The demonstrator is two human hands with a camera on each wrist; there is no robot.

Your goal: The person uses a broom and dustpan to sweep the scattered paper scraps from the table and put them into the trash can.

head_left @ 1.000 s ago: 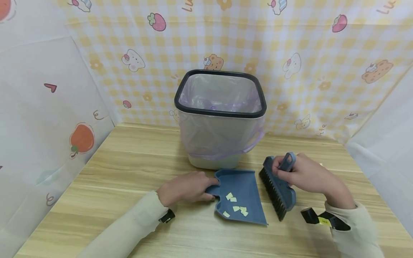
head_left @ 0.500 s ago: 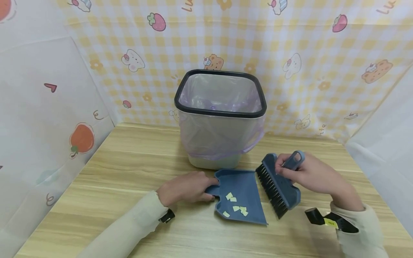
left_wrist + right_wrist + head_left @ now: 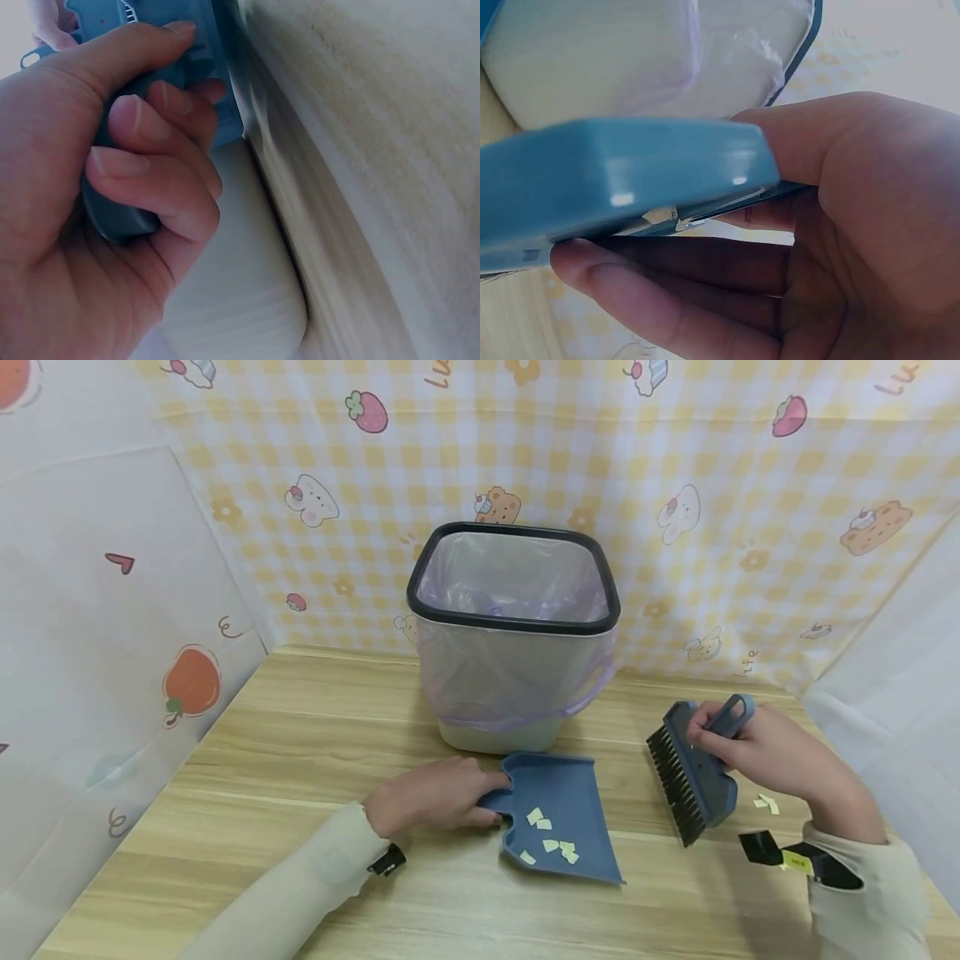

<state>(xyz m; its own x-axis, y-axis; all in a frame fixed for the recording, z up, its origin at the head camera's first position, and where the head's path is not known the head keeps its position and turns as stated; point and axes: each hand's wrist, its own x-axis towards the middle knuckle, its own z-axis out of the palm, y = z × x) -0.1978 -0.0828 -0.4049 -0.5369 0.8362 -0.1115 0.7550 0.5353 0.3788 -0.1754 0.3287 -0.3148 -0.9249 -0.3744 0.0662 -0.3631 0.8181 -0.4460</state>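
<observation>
A blue dustpan (image 3: 555, 797) lies flat on the table with several small pale yellow paper scraps (image 3: 551, 845) on it. My left hand (image 3: 442, 797) grips its handle; in the left wrist view the fingers (image 3: 154, 169) curl round the dark end of that handle. To the right of the pan, my right hand (image 3: 765, 747) holds a blue hand brush (image 3: 701, 768) by its handle, dark bristles facing left and down. Whether the bristles touch the table I cannot tell. More scraps (image 3: 767, 803) lie on the table just right of the brush.
Behind the dustpan stands a pale waste bin (image 3: 498, 681) with a black rim and a thin purple-tinted liner. A checked cloth (image 3: 337, 543) hangs at the back, and white sheets (image 3: 112, 652) border the wooden table (image 3: 300, 718) at the sides.
My right hand has carried the brush to the right, away from the dustpan's front edge, and scraps now show to the brush's right. The left hand and dustpan have stayed in place.
</observation>
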